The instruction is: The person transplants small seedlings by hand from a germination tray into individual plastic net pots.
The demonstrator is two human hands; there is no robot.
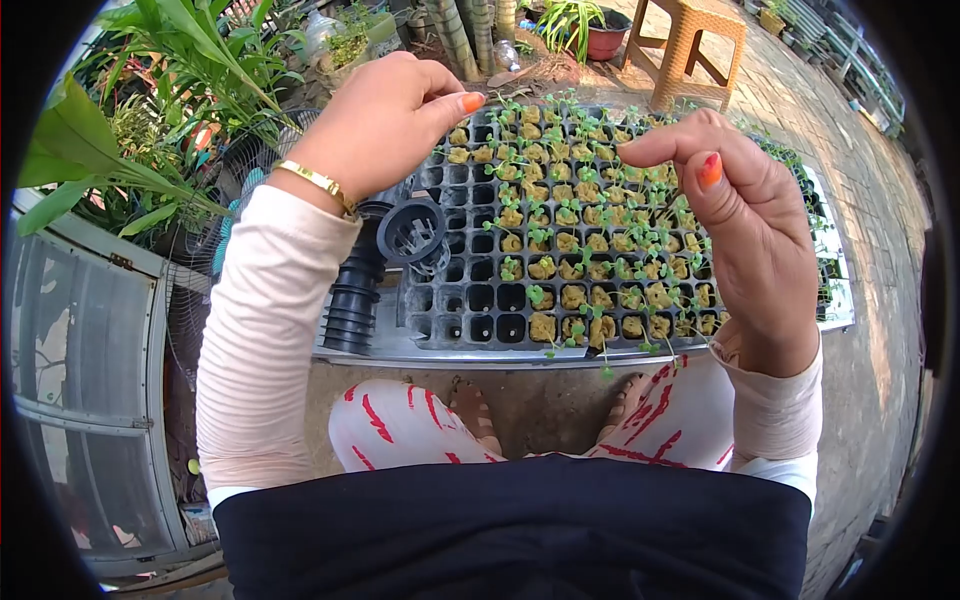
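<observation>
1. We see the tray (462, 346) lying on a table (838, 285) in front of the person's knees; it is our landmark for every place below.
2. We find the left hand (395, 125) raised over the tray's far left corner, back toward us, fingers bent and thumb near the rim. Its fingertips are mostly hidden, so we cannot tell whether it grips anything.
3. We see the right hand (745, 205) raised over the tray's right part, loosely curled, its forefinger and thumb spread apart in a released pose.
4. We notice seedlings (567, 215) growing from yellowish plugs (541, 328) in the tray's middle and right cells, while dark open cells line its left side.
5. We see a stack of black cups (350, 305) just beside the tray's left edge, and one round cup (411, 232) tilted near it, its opening facing us.
6. Beyond the tray we see a brown stool (712, 18) and a potted plant (605, 40); leafy plants (205, 75) grow beyond its left side.
</observation>
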